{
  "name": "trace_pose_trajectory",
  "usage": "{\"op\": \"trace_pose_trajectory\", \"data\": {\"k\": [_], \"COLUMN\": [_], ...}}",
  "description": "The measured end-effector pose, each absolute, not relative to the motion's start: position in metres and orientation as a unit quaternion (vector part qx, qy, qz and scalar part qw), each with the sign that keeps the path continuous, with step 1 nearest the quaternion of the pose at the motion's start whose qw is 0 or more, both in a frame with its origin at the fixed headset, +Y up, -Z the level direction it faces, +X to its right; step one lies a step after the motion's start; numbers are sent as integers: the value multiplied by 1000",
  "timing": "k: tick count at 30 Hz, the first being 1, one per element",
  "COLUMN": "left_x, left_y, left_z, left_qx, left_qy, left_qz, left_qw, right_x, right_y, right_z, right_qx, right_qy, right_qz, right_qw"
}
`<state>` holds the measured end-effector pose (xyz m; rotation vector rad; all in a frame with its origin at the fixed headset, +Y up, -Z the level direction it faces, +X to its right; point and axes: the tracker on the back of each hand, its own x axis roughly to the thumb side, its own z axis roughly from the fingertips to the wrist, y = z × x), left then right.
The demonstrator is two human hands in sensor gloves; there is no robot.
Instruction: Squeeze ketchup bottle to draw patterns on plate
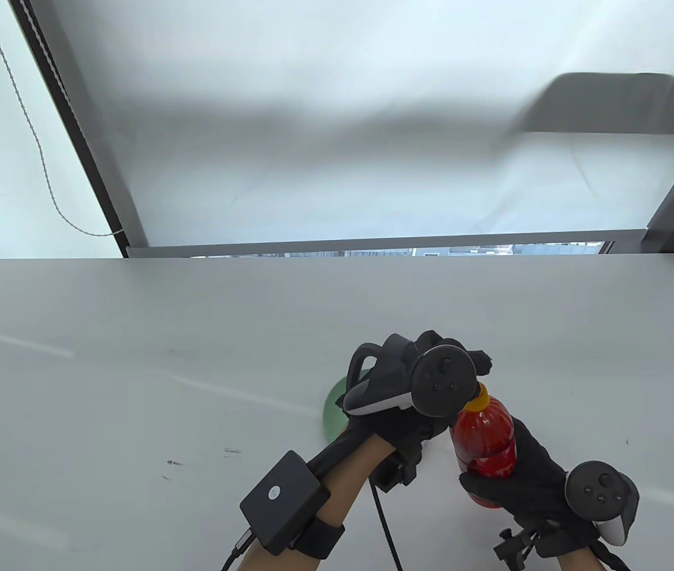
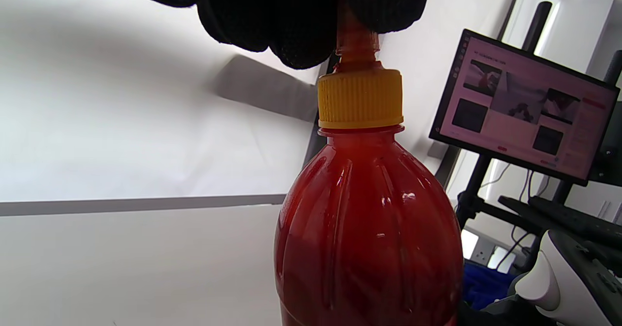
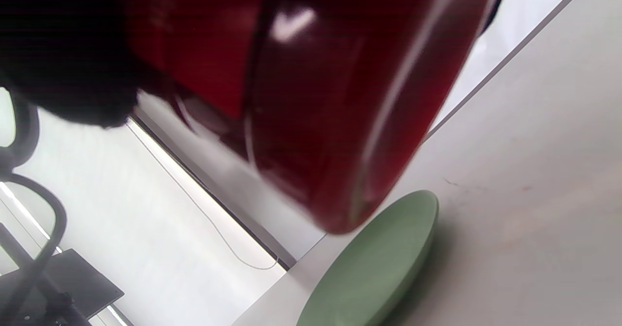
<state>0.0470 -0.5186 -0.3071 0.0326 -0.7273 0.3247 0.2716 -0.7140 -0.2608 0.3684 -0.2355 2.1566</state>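
Right now my left hand (image 1: 399,410) sits over the green plate (image 1: 332,404) on the counter (image 1: 135,369), its fingers (image 2: 291,20) pinching the red nozzle tip above the yellow cap (image 2: 360,97). To its right, my right hand (image 1: 521,476) grips the ketchup bottle (image 1: 484,440) low on its body, held upright off the counter, just beside the plate. I judge this is the uncapping step: I should twist gently, keep the right grip firm but not squeezing, and keep the bottle upright until the nozzle is clear.
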Motion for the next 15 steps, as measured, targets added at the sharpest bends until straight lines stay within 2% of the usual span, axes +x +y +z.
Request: {"op": "trace_pose_trajectory", "data": {"k": [4, 8, 15], "left_x": [44, 43, 37], "left_y": [-521, -523, -525], "left_z": [-308, -306, -311], "left_qx": [7, -1, 26], "left_qy": [-351, -376, -360], "left_qz": [153, 154, 187], "left_qw": [924, 914, 914], "right_x": [272, 271, 270], "right_y": [-714, -715, -715], "right_z": [-260, -260, -260], "right_qx": [151, 153, 155], "right_qy": [-96, -95, -95], "right_qz": [875, 873, 876], "right_qw": [450, 453, 446]}}
